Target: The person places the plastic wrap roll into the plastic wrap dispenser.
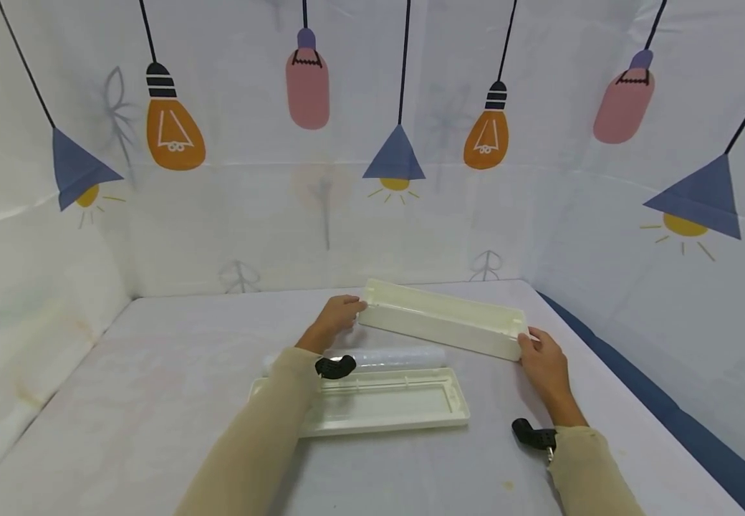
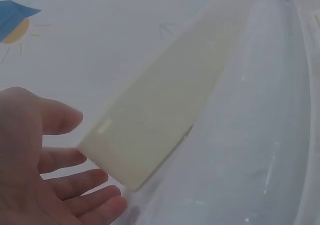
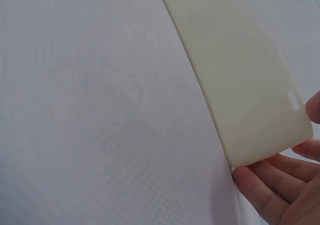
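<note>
A long, open-topped cream plastic box (image 1: pixel 440 322) lies slanted at the far side of the table. At its left end is my left hand (image 1: pixel 339 315); in the left wrist view the extended fingers (image 2: pixel 77 185) meet the box's end, with the thumb apart from it. My right hand (image 1: pixel 545 362) is at the opposite end. Its fingers (image 3: pixel 280 177) rest against that end near the bottom edge in the right wrist view. Nearer lies a shallow cream lid (image 1: pixel 379 431) with a raised rim, partly covered by my left sleeve. Between lid and box is a clear plastic film roll (image 1: pixel 405 356).
White cloth covers the table (image 1: pixel 147 373). Fabric walls (image 1: pixel 256 215) printed with hanging lamps stand at the back and sides. A blue strip (image 1: pixel 637 387) runs beyond the table's right edge. Black wrist mounts (image 1: pixel 336 367) sit on both arms.
</note>
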Demonstrator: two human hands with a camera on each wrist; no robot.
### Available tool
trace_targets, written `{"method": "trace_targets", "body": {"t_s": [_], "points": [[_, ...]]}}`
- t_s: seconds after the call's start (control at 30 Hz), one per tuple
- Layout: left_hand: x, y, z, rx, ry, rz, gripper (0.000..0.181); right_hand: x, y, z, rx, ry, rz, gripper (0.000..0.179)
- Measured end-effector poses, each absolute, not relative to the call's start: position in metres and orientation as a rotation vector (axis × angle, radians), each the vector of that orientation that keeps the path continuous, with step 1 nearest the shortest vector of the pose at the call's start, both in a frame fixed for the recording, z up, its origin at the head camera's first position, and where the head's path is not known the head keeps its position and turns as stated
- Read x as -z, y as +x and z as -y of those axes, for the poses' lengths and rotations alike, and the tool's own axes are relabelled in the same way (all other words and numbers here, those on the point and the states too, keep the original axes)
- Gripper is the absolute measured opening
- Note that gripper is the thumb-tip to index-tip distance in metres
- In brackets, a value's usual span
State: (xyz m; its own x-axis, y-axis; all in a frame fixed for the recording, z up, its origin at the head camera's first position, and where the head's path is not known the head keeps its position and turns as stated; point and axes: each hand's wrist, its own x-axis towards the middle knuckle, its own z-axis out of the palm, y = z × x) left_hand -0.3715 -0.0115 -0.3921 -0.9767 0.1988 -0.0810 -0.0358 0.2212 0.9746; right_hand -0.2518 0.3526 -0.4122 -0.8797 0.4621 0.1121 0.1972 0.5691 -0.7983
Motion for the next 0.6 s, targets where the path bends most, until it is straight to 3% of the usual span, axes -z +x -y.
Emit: {"method": "trace_targets", "body": {"t_s": [0.6], "points": [[0.401, -0.382, 0.008, -1.884, 0.043, -2.331, 0.035, 0.412, -0.251, -0.352, -1.226, -0.532, 2.505, 0.06]]}}
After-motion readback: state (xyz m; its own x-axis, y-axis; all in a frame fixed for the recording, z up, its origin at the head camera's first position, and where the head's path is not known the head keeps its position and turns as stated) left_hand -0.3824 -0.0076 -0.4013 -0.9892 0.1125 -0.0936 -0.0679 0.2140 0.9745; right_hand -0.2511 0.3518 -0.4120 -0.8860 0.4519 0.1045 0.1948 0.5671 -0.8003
